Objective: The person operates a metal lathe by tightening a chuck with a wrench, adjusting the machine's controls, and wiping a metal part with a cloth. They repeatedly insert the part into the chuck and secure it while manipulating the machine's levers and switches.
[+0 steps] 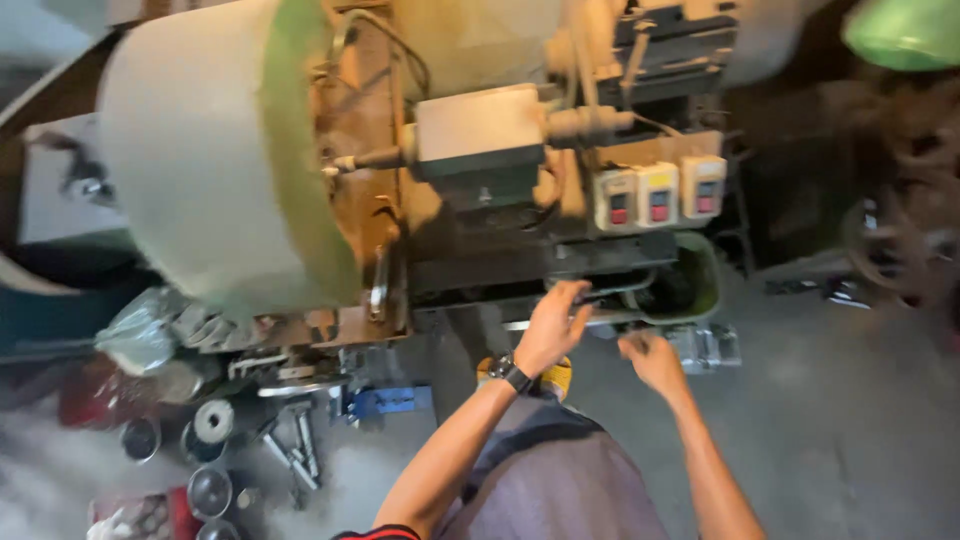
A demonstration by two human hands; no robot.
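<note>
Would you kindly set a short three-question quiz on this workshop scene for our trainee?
1. True or false: the left hand has a watch at its wrist.
2. How many switch boxes sit in a row on the machine?
3. Which hand is nearer the green tub: A left, B right?

Key: 1 true. 2 three. 3 B, the right hand.

The machine's body [480,200] blocks the way ahead; bare floor [830,420] lies open to the right, metal clutter [250,440] crowds the left.
</note>
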